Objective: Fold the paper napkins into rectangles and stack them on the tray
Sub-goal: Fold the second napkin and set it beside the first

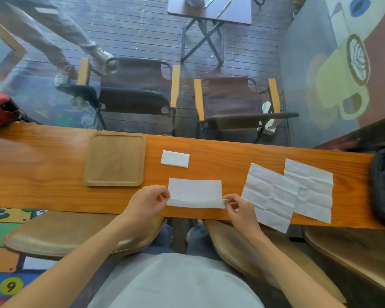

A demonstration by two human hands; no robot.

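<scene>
Hands are meeting over a half-folded napkin lying on the wooden desk, just to the right of the wooden tray. Left hand is pinching the napkin's near left corner; right hand is pinching its near right corner. Beyond it, also right of the tray, a small folded napkin is sitting. Farther right of the tray, two unfolded napkins are lying overlapped, the nearer one overhanging the desk's edge.
</scene>
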